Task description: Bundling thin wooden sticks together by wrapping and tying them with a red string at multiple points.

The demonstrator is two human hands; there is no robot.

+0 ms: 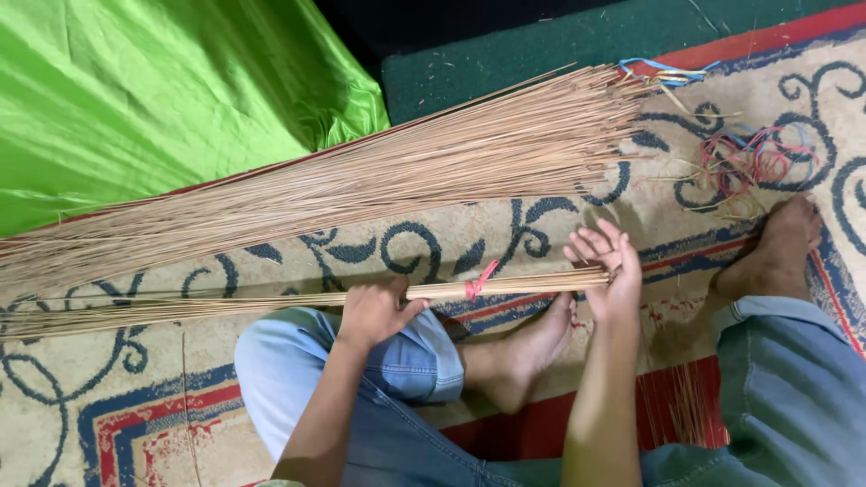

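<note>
A thin bundle of palm-leaf sticks [271, 305], bound by a red tie [478, 281], lies level across the patterned carpet [433, 239] just in front of the person's knees. The left hand [374, 311] is clenched around the bundle near its middle, just left of the tie. The right hand [609, 271] stands flat and open, fingers released, its palm pressed against the cut ends of the sticks. Beyond it, a much larger loose heap of sticks [379, 176] fans across the carpet, its ends beside a tangle of coloured rubber bands [753, 162]. Green cloth [144, 90] covers the upper left. Bare feet [776, 252] rest on the carpet.
</note>
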